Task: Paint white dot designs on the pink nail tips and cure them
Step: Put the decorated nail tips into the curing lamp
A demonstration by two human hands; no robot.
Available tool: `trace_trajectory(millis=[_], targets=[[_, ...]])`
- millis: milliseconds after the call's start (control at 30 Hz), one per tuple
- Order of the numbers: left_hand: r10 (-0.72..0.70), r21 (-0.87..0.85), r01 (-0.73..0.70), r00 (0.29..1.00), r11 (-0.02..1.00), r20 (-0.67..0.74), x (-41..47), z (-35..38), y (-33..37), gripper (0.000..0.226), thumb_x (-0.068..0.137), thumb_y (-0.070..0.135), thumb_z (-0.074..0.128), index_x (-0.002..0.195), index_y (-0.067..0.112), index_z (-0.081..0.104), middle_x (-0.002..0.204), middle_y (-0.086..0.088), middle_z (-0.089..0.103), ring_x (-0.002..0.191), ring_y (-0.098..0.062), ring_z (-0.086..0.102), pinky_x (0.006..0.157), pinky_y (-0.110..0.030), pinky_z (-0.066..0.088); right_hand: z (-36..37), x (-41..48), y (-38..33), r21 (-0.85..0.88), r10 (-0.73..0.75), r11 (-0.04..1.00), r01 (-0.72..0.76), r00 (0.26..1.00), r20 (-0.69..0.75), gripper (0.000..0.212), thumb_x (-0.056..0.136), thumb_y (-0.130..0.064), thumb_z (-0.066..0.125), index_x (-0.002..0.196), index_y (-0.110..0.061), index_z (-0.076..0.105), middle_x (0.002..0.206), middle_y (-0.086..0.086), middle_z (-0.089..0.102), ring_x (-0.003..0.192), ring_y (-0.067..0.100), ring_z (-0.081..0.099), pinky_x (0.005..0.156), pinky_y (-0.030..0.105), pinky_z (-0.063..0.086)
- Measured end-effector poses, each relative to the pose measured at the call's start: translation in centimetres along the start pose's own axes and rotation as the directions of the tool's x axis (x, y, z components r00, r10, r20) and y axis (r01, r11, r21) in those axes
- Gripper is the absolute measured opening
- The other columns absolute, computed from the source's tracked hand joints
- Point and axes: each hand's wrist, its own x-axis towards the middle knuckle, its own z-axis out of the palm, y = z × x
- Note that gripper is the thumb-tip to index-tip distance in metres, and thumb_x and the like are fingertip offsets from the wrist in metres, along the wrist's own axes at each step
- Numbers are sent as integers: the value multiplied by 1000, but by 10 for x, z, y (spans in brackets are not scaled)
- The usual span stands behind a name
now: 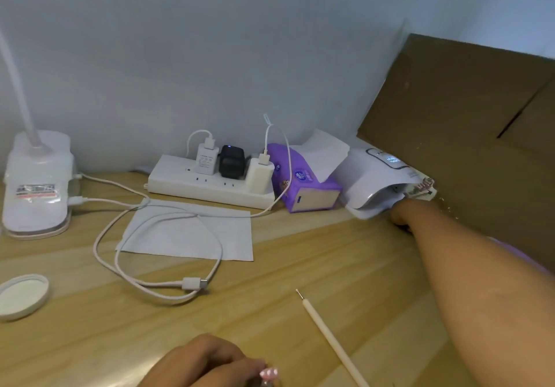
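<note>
The small glossy pink nail tip (268,373), already carrying white dots, is well in front of the white dome-shaped curing lamp (372,182), at the near edge of the view. The left hand (204,362) pinches it between curled fingertips and holds it up from the table, I think so that the wet dots touch nothing. The right hand (401,215) is at the mouth of the lamp, whose display is lit; probably it is putting in or taking out a piece for curing. Its fingers are hidden, so I cannot tell whether they grip something. The thin cream dotting tool (327,335) lies on the light wooden table (300,266) between the lamp and the left hand, laid aside because both hands are busy.

Counted: one nail tip plainly seen (a blurred card at the far side of the lamp may carry more), one dotting tool, one lamp. Just left of the lamp is one purple tissue pack (303,185), then one white power strip (207,188) with three chargers. Further left are one white sheet of paper (192,233), one looped white cable (156,266) and one round white lid (22,295).
</note>
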Motion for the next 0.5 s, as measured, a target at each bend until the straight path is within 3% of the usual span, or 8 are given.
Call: trace_trajectory(millis=[100,200,267,333,400,467,500], targets=[[7,-20,-5,995,1000,99,-1,-3,2,30,85,59,51,79,42,75,78,26,54,67,11,55,61,-9,49,5,-10,0,-30,-27,999,27,1000,2,49,100,-14,39,148,-3,29,148,18,38,131,31,43,103,37,38],[20,65,-42,952,997,307,1,-18,-1,25,75,51,54,89,43,73,83,25,56,74,11,55,68,-1,45,5,-30,4,-51,-107,993,109,994,33,44,98,-8,38,142,-4,37,141,18,44,116,29,50,94,35,42],[-73,79,51,946,996,315,8,-26,4,35,78,58,50,103,44,69,95,20,58,89,11,53,79,0,41,1,-49,6,-24,-175,984,176,984,19,41,96,-4,39,137,-3,42,135,17,48,101,25,48,89,33,43],[-65,83,42,950,996,307,7,-28,8,41,73,62,48,107,46,65,98,19,58,85,11,52,78,1,40,-6,-75,9,2,-254,967,255,966,-40,37,98,-4,41,135,-2,46,135,16,50,103,23,50,93,30,42],[-59,81,37,955,996,290,6,-29,19,41,74,62,50,115,56,52,107,25,49,93,12,47,84,-1,37,-10,-112,17,101,-368,915,391,910,-192,36,99,-8,42,135,-7,49,129,14,55,105,23,55,80,20,41],[-151,56,141,943,988,295,0,-28,23,42,81,55,57,121,55,47,113,27,42,104,8,42,92,-8,35,-9,-160,32,206,-471,790,578,786,-400,32,97,-11,49,127,-14,59,111,7,63,84,12,56,62,8,34],[-158,59,147,941,987,299,-1,-28,23,42,83,51,60,123,52,48,113,26,42,106,7,42,93,-11,36,-3,-186,41,249,-499,717,651,729,-468,27,95,-13,54,119,-21,64,101,-1,64,75,5,54,61,7,36]])
